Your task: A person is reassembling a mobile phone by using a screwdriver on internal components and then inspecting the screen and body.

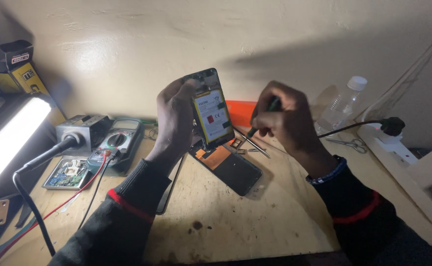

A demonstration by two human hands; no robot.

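Desk (pixel 235 216), pale and stained. Landmark: opened phone (pixel 211 113), held upright above the desk's middle, battery side toward the viewer. Below it, a second phone (pixel 231 165) lying flat. Left hand (pixel 174 123): fingers wrapped round the opened phone's left edge. Right hand (pixel 282 120), just right of the phone: fingers closed on a screwdriver (pixel 261 120), tip near the phone's lower right corner. Left of the phone: multimeter (pixel 120 140), circuit board (pixel 68 173), lamp (pixel 9 140). Right and farther back: scissors (pixel 351 143), plastic bottle (pixel 341 104).

Multimeter (pixel 119 143), plastic bottle (pixel 341 104), scissors (pixel 351 144), lit lamp (pixel 10 138), power strip (pixel 403 157)
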